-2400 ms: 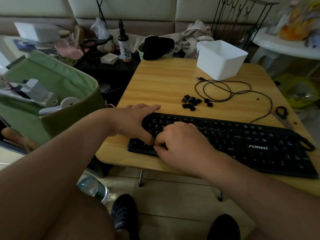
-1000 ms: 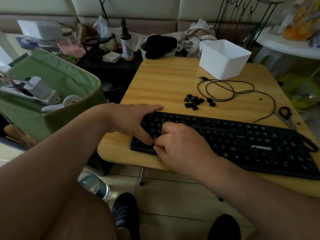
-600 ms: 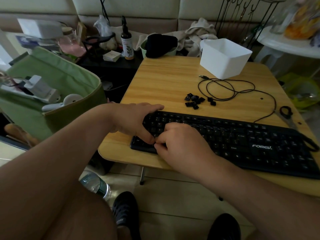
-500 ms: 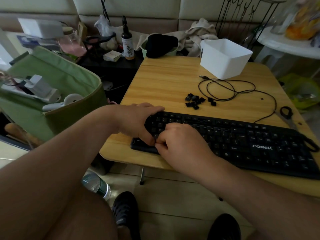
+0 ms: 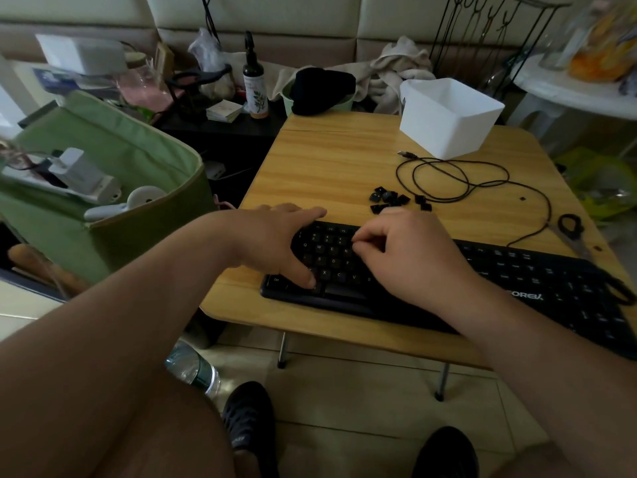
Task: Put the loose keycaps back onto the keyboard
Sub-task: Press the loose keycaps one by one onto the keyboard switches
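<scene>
white bin: contents unseen | left hand grip wide on keyboard | right hand grip curled, contents untellable

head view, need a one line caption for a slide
Both hands, left hand and right hand, over a black keyboard, loose keycaps piled behind it on the wooden table.

- "FOREV" in white letters stands on the flat black plastic keyboard, right of the right hand's fingers.
- Key letters Q, W, E, R, S, D, X, C, V show between both hands' fingers.
</scene>
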Demonstrator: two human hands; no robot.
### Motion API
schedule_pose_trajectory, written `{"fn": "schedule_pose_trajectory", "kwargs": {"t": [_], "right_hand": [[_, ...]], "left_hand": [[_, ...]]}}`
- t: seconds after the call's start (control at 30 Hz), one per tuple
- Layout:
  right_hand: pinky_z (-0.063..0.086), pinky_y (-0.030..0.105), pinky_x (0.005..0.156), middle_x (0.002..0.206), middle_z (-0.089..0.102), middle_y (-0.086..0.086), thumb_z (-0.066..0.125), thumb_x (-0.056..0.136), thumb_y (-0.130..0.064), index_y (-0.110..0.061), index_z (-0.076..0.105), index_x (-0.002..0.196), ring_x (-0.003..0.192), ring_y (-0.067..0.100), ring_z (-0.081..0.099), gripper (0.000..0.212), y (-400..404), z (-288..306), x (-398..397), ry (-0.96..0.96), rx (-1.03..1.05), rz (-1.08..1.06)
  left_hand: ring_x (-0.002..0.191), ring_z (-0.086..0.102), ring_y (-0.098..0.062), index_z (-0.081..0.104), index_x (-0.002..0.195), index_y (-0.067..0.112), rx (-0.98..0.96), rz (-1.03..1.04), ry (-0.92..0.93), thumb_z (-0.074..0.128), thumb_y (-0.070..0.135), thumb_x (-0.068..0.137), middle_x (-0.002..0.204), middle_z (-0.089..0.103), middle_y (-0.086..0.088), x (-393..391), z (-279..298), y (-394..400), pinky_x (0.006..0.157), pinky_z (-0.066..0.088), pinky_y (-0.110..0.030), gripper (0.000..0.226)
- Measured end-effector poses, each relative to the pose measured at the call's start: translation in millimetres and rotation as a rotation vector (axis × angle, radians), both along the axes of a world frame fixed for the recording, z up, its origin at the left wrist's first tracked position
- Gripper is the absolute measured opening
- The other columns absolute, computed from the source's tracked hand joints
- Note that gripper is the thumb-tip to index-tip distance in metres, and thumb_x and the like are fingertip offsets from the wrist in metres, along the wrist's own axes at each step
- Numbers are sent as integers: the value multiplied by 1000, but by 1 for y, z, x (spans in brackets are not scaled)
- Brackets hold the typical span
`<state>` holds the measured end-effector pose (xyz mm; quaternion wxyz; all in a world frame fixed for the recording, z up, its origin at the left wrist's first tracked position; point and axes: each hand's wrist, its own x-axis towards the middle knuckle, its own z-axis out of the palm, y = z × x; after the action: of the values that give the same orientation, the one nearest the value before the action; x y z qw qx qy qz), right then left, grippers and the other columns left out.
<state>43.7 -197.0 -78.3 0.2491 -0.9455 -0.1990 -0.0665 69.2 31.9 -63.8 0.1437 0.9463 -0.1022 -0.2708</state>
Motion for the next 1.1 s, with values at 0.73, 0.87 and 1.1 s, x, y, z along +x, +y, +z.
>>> {"fn": "schedule_pose_trajectory", "kwargs": {"t": [0.73, 0.87, 1.1], "right_hand": [[33, 12, 61, 81, 58, -26, 69, 94, -29, -30, 80, 97, 75, -9, 50, 11, -81, -4, 61, 76, -9, -261], [36, 14, 62, 84, 62, -23, 70, 94, -30, -31, 79, 98, 78, -6, 54, 10, -78, -4, 57, 78, -10, -225], [48, 26, 68, 95, 61, -18, 79, 87, -23, -43, 71, 120, 68, 7, 55, 40, -66, -6, 45, -58, 142, 24]], "left_hand": [[100, 61, -11, 71, 119, 32, -157, 38, -537, 72, 40, 93, 109, 63, 10, 67, -31, -94, 79, 49, -26, 28], [97, 62, -12, 75, 110, 28, -109, 47, -546, 68, 37, 96, 107, 66, 8, 67, -31, -95, 80, 55, -29, 18], [63, 55, -6, 79, 97, 33, -549, 152, -315, 63, 41, 101, 83, 71, 1, 44, -10, -90, 59, 44, -25, 18]]}}
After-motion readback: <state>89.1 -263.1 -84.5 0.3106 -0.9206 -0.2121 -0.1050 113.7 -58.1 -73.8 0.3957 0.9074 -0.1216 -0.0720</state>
